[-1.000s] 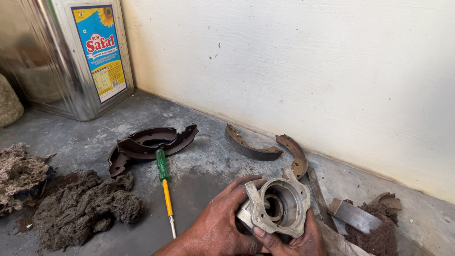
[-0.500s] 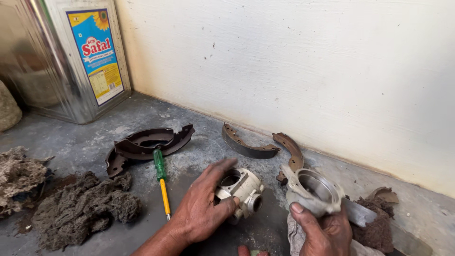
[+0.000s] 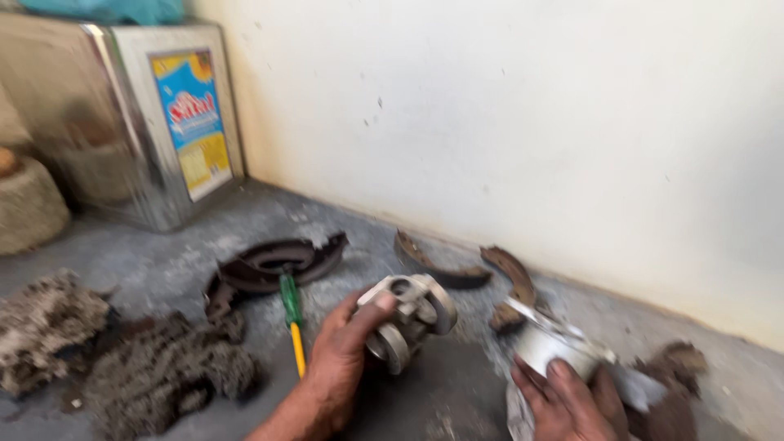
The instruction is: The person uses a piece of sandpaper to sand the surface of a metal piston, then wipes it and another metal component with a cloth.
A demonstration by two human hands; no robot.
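Observation:
My left hand (image 3: 339, 359) grips a grey metal caliper-like casting (image 3: 412, 314), held just above the dusty floor. To its right, my right hand (image 3: 563, 400) holds a silver cup-shaped metal part (image 3: 551, 343) together with a pale rag (image 3: 523, 416). The two parts are apart, roughly a hand's width between them. A screwdriver with a green and yellow handle (image 3: 291, 318) lies on the floor just left of my left hand. The view is blurred.
Curved dark brake shoes (image 3: 273, 265) lie behind the screwdriver, and two rusty brake shoes (image 3: 441, 265) rest by the cream wall (image 3: 531, 122). Clumps of grey cotton waste (image 3: 155, 371) lie at the left. A large shiny tin can (image 3: 139, 122) stands in the back left corner.
The two metal parts, first held together as one, are now separated. My left hand carried the casting leftward, my right hand took the cup-shaped part to the right.

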